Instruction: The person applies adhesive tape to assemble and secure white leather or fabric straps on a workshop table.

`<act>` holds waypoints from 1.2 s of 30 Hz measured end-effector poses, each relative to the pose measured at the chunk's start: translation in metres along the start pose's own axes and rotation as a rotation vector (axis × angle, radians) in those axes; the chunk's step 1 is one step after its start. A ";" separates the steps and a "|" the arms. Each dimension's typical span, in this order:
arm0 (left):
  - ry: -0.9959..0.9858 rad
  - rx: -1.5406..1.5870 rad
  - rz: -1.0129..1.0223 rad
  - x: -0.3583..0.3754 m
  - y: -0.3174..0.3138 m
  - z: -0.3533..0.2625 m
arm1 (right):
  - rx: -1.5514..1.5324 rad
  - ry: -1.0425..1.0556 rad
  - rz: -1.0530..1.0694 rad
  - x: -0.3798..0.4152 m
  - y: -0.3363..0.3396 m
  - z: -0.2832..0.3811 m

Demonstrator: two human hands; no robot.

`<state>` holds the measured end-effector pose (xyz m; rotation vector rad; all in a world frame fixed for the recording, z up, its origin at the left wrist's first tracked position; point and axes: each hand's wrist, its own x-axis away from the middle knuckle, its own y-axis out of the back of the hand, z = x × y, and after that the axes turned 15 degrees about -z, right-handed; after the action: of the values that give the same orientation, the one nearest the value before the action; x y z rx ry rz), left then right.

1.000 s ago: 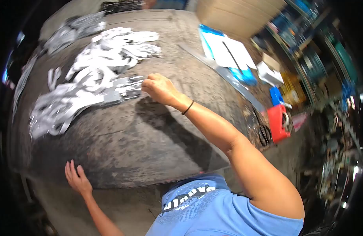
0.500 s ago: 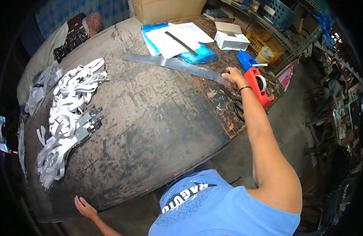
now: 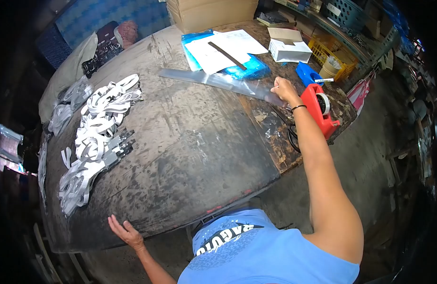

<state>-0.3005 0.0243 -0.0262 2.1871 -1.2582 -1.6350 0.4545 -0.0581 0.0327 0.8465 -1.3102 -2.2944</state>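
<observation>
My right hand (image 3: 283, 90) reaches across the worn dark table (image 3: 190, 156) and pinches the near end of a long clear plastic sleeve (image 3: 213, 80) that lies flat on it. Just right of that hand stands a red tape dispenser (image 3: 322, 111). My left hand (image 3: 125, 232) rests flat with fingers spread on the table's near edge. A pile of white straps with metal clips (image 3: 97, 137) lies along the left side of the table, well away from both hands.
White papers on blue plastic with a dark ruler (image 3: 225, 54) lie at the far side. A white box (image 3: 287, 47), a blue object (image 3: 307, 73), a cardboard carton (image 3: 213, 12) and shelving with baskets (image 3: 351, 28) stand beyond. Scissors (image 3: 292, 135) lie near the right edge.
My right hand left the strap pile, swung right and took hold of the end of the clear sleeve. The view turned right. My left hand stayed on the table edge.
</observation>
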 end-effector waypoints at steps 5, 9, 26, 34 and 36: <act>-0.048 0.138 0.064 -0.015 -0.010 -0.075 | 0.063 0.199 -0.090 -0.018 0.036 0.032; -0.132 0.194 0.054 -0.043 -0.023 -0.110 | 0.040 0.537 -0.316 -0.041 0.040 0.060; -0.399 0.647 0.624 -0.031 -0.126 -0.248 | -0.222 1.146 -0.056 0.189 0.047 0.219; -0.624 0.541 0.328 -0.025 -0.081 -0.312 | -0.362 0.904 -0.095 0.225 0.068 0.173; -0.508 0.624 0.568 -0.020 -0.088 -0.318 | -0.414 0.872 0.023 0.229 0.078 0.168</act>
<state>0.0131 -0.0185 0.0675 1.4004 -2.5221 -1.7327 0.1724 -0.1203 0.0923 1.4128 -0.4413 -1.7123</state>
